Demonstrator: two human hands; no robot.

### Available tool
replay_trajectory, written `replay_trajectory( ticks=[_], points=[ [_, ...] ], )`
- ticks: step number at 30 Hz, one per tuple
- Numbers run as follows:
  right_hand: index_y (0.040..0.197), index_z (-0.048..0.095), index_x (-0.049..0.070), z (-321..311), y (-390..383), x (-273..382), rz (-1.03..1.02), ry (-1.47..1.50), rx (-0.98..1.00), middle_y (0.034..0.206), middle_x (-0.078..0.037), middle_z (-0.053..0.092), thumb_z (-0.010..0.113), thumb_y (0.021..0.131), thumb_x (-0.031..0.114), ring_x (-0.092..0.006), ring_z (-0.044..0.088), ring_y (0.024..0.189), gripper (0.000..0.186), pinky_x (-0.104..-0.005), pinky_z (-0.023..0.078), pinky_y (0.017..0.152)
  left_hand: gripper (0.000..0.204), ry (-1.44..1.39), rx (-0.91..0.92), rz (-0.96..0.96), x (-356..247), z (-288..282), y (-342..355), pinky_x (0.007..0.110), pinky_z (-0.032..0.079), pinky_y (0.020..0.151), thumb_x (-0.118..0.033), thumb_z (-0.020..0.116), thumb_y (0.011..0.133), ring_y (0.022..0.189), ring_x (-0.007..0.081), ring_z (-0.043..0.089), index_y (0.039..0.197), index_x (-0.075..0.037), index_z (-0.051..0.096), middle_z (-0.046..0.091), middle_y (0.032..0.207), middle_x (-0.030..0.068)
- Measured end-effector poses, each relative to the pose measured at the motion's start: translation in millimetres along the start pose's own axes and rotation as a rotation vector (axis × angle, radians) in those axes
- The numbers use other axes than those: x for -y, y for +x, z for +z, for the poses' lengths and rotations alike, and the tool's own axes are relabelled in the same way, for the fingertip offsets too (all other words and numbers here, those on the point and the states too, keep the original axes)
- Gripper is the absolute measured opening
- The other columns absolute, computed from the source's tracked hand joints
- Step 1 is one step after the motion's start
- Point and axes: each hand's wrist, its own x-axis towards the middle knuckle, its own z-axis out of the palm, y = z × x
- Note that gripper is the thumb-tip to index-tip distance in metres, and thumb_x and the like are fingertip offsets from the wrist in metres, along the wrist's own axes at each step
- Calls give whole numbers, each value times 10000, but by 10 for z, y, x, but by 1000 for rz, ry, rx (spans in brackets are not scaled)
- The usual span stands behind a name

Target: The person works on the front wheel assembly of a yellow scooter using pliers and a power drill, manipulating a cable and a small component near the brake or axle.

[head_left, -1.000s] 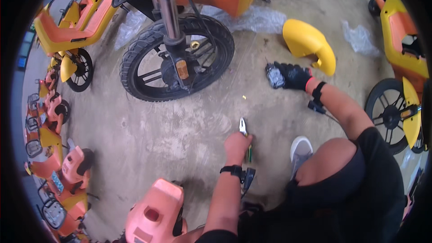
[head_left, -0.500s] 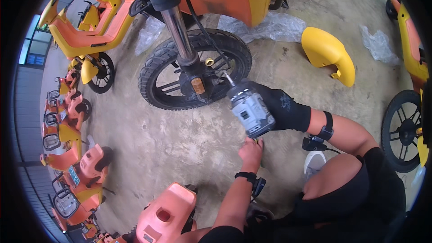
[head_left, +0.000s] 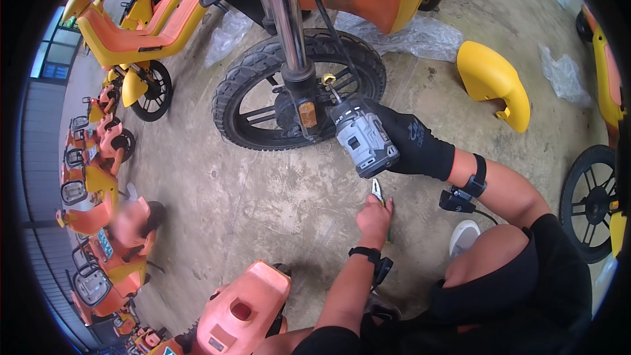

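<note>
My right hand, in a black glove, is wrapped round a grey cordless power driver. Its bit points at the front wheel of an orange and yellow scooter, with the tip close to a gold-coloured round part beside the fork leg. Whether the two touch, I cannot tell. An amber reflector is at the foot of the fork. Bare and closed, my left hand grips pliers below the driver; their metal jaws show, and most of the handles are hidden.
A yellow mudguard lies on the concrete floor to the right of the wheel. Clear plastic sheeting is spread behind it. An orange scooter body part stands at lower left. More scooters line the left side, and another wheel is at far right.
The driver's bit has come up to the gold-coloured part by the fork. The pliers' jaws now show beyond my left hand. My view has shifted slightly.
</note>
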Motion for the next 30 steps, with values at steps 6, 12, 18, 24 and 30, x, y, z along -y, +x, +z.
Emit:
replay_trajectory(
  ticks=[6, 12, 18, 24, 30],
  points=[
    [1502, 273, 122, 25, 20, -112, 11, -113, 19, 1324, -183, 566, 807, 750, 242, -366, 620, 1128, 929, -419, 540, 890, 552, -24, 33, 7, -9, -40, 0, 437, 561, 688, -588, 499, 923, 786, 326, 715, 1034, -47, 476, 709, 885, 156],
    [1497, 286, 114, 109, 12, -5, -20, 23, -68, 1351, -178, 546, 813, 753, 243, -357, 621, 1133, 922, -410, 537, 903, 570, -19, 38, 6, -17, -28, 5, 441, 563, 695, -595, 494, 923, 794, 328, 717, 1042, -38, 472, 712, 901, 150],
    [1486, 306, 121, 122, 35, -10, 7, 64, -58, 1357, -166, 548, 828, 739, 263, -329, 621, 1148, 922, -391, 524, 929, 577, -27, 46, 12, 16, -11, 22, 445, 557, 704, -590, 473, 934, 797, 332, 715, 1039, -23, 469, 712, 902, 162],
    [1494, 290, 105, 74, 9, 38, -5, -65, -88, 1315, -172, 575, 821, 742, 281, -345, 650, 1082, 937, -405, 552, 868, 569, -18, 65, 6, 4, -38, 18, 445, 552, 711, -581, 457, 945, 790, 341, 711, 1037, -19, 464, 715, 877, 169],
    [1508, 242, 68, 71, 6, -8, -64, -209, -99, 1308, -193, 570, 794, 750, 279, -359, 668, 1008, 961, -406, 568, 808, 576, -16, 50, 19, -3, -46, 0, 448, 556, 712, -583, 454, 946, 791, 345, 712, 1040, -15, 461, 714, 870, 180]
  ],
)
